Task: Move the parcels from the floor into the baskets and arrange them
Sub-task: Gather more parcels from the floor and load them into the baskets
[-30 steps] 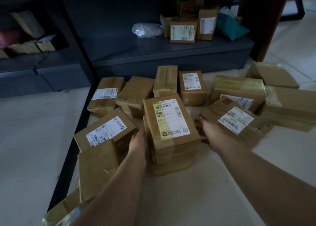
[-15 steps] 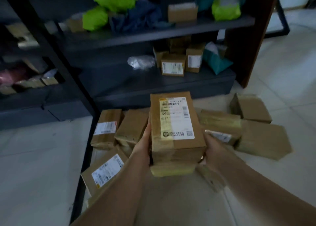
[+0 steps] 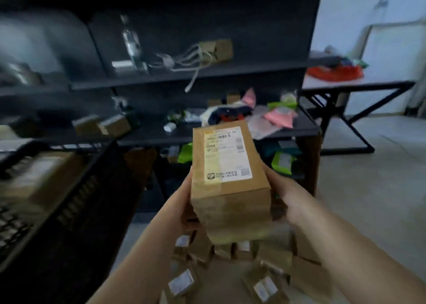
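Note:
A brown cardboard parcel (image 3: 228, 177) with a white shipping label on top hangs in front of me at chest height, with a second brown box stacked under it. My left hand (image 3: 184, 202) grips its left side and my right hand (image 3: 283, 195) grips its right side. Several more parcels (image 3: 260, 276) lie on the floor below the lifted stack. A black slatted basket (image 3: 76, 188) stands at the left, with a brown parcel (image 3: 43, 177) lying inside it.
Dark metal shelves (image 3: 184, 78) stand straight ahead, loaded with small boxes, a bottle, cables and coloured bags. A white folding table (image 3: 359, 82) with red items stands at the right. Bare tiled floor (image 3: 373, 188) lies to the right.
Both hands have lifted the parcel stack from the floor up to chest height. My view has risen from the floor pile to the upper shelves, and the basket has come into view at the left.

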`<move>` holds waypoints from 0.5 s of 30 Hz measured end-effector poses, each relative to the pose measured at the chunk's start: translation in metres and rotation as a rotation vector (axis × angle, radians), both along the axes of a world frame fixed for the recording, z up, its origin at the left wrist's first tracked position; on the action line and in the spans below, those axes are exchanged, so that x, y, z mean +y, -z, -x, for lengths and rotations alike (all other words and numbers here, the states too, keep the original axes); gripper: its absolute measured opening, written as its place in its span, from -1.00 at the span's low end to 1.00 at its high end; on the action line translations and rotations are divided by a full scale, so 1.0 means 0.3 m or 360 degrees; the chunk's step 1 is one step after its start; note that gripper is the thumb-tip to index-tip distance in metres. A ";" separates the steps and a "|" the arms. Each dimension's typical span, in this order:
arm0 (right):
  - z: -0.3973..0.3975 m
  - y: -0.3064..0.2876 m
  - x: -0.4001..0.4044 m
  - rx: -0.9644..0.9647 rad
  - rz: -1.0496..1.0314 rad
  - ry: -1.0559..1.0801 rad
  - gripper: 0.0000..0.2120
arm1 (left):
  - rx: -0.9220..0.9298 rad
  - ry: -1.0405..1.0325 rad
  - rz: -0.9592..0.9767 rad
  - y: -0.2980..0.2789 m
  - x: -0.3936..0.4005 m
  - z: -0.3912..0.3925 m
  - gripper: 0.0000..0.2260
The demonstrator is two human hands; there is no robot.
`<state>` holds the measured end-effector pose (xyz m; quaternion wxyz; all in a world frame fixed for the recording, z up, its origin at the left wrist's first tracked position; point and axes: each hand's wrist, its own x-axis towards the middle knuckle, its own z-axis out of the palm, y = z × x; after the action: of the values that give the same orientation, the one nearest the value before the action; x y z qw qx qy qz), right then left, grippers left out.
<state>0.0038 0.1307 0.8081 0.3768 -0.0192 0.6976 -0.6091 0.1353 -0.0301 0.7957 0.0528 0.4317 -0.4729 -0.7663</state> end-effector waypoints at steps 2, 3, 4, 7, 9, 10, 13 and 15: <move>-0.054 -0.155 -0.006 0.0054 0.0017 -0.0165 -0.17 | 0.0030 -0.0128 0.0025 -0.166 0.039 -0.100 -0.41; -0.083 -0.215 -0.017 0.0045 0.0031 -0.0250 -0.12 | 0.0014 -0.0194 0.0094 -0.237 0.053 -0.153 -0.43; -0.113 -0.265 -0.035 0.0034 0.0054 -0.0336 -0.09 | 0.0004 -0.0267 0.0158 -0.295 0.061 -0.203 -0.43; -0.256 -0.379 -0.099 0.0100 0.0146 -0.0626 -0.22 | -0.0020 -0.0556 0.0340 -0.415 0.065 -0.405 -0.42; -0.338 -0.405 -0.129 0.0124 0.0144 -0.0681 -0.32 | -0.0065 -0.0648 0.0396 -0.449 0.065 -0.514 -0.46; -0.397 -0.420 -0.153 0.0132 0.0129 -0.0723 -0.36 | -0.0102 -0.0702 0.0411 -0.462 0.067 -0.589 -0.48; -0.605 -0.447 -0.212 0.0133 0.0049 -0.0912 -0.36 | -0.0105 -0.0874 0.0413 -0.484 0.072 -0.829 -0.45; -0.742 -0.468 -0.254 0.0150 0.0055 -0.1020 -0.38 | -0.0112 -0.0996 0.0448 -0.495 0.059 -0.980 -0.45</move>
<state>0.2263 0.0544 0.9484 0.5163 -0.2726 0.6622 -0.4696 0.4293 -0.0124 0.9441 0.3279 0.5703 -0.4202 -0.6250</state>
